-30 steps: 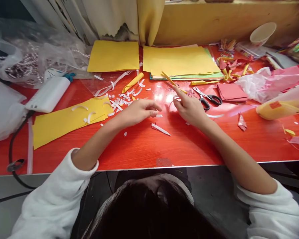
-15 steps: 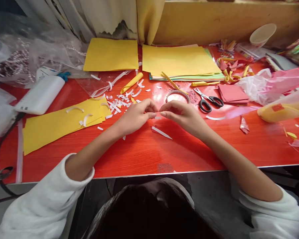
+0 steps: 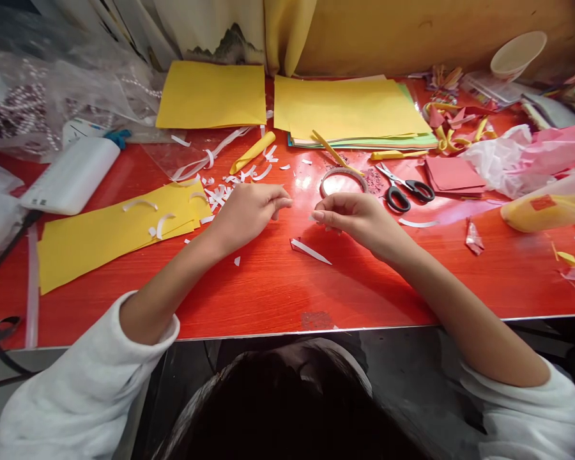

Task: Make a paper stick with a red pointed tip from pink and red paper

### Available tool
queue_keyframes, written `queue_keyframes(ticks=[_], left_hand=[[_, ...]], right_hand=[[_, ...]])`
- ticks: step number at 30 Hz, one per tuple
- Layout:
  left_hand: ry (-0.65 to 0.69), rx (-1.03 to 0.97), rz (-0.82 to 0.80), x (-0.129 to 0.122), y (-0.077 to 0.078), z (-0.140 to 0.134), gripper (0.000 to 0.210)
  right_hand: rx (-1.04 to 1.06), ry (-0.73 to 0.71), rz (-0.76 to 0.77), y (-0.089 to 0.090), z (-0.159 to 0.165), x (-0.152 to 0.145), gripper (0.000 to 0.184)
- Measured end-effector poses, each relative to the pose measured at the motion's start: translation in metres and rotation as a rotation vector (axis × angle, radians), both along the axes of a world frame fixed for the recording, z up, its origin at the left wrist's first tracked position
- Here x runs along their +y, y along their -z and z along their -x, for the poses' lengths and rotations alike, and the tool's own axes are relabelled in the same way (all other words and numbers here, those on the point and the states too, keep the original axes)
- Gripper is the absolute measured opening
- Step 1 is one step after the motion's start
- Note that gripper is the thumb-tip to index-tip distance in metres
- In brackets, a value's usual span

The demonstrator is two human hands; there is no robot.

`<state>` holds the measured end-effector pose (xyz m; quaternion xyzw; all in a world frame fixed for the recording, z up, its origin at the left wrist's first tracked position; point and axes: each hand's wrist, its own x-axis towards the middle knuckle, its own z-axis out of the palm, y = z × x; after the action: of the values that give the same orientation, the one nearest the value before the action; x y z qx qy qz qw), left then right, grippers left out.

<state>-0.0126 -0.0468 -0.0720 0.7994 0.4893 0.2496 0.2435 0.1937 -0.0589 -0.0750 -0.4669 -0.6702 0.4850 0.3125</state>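
Note:
Over the middle of the red table (image 3: 268,287), my left hand (image 3: 252,211) is closed, thumb and fingertips pressed together. Whatever it pinches, if anything, is hidden. My right hand (image 3: 352,217) is also pinched, a short gap away. A tiny whitish scrap shows at its fingertips, too small to name surely. Just below and between the hands lies a pointed white paper strip (image 3: 311,251). A roll of tape (image 3: 344,171) lies flat behind my right hand, and black-handled scissors (image 3: 405,188) rest open to its right. White paper scraps (image 3: 218,197) are scattered behind my left hand.
Yellow paper strips (image 3: 96,233) and a white power strip (image 3: 71,176) lie left. Yellow sheets (image 3: 211,96) and a paper stack (image 3: 345,112) are at the back. Red paper squares (image 3: 455,176), a rolled yellow paper (image 3: 253,153) and a tilted white cup (image 3: 517,56) also stand around.
My hands, fingertips almost touching before, have drawn apart, the left going left and the right slightly right. The small whitish piece seen below the fingertips is no longer between them. The view has shifted slightly.

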Motion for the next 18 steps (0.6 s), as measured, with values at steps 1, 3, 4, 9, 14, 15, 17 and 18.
queue_keyframes(ticks=[1, 3, 4, 9, 14, 15, 17, 18], left_hand=[[0.029, 0.034, -0.003, 0.0, 0.001, 0.0, 0.02], [0.071, 0.058, -0.01, -0.001, 0.003, 0.0, 0.022], [0.084, 0.054, -0.021, -0.001, 0.004, 0.0, 0.024], [0.018, 0.102, -0.125, 0.004, 0.003, 0.002, 0.012], [-0.064, 0.072, -0.213, 0.011, 0.002, 0.01, 0.018], [-0.074, 0.064, -0.222, 0.012, 0.003, 0.011, 0.018], [-0.09, 0.059, -0.221, 0.013, 0.005, 0.013, 0.019], [-0.097, 0.057, -0.226, 0.014, 0.006, 0.014, 0.019]], right_hand=[[0.025, 0.007, 0.018, -0.001, 0.0, 0.0, 0.032], [0.068, 0.02, 0.061, -0.002, -0.001, 0.001, 0.03], [0.086, 0.028, 0.083, -0.002, -0.002, 0.002, 0.029], [0.106, 0.05, 0.124, -0.003, -0.003, 0.003, 0.026], [0.08, 0.038, 0.114, -0.004, -0.004, 0.003, 0.025], [0.073, 0.038, 0.115, -0.004, -0.004, 0.003, 0.025], [0.062, 0.038, 0.119, -0.004, -0.004, 0.003, 0.024], [0.06, 0.04, 0.12, -0.004, -0.004, 0.003, 0.024]])
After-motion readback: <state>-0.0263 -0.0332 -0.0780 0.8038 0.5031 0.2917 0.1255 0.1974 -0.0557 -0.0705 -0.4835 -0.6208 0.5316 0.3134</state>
